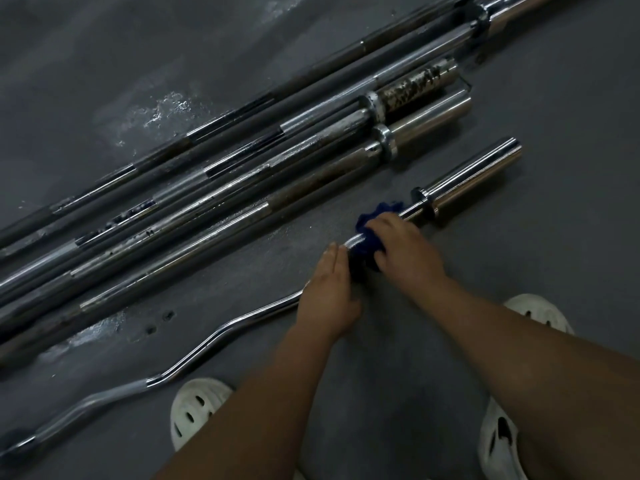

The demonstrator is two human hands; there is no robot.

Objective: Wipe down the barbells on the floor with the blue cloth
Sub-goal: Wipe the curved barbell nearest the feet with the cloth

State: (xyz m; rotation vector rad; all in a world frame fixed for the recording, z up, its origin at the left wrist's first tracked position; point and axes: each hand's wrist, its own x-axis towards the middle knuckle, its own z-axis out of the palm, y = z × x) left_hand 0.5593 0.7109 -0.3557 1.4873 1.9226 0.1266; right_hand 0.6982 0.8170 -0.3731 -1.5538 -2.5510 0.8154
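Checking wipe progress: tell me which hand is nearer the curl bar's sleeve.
Right. The right hand grips the blue cloth just short of the sleeve; the left hand rests farther down the shaft.

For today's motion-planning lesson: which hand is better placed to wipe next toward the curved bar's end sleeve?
Right. The right hand holds the crumpled blue cloth around the curved chrome barbell, just short of its collar; the left hand rests on bare shaft farther back.
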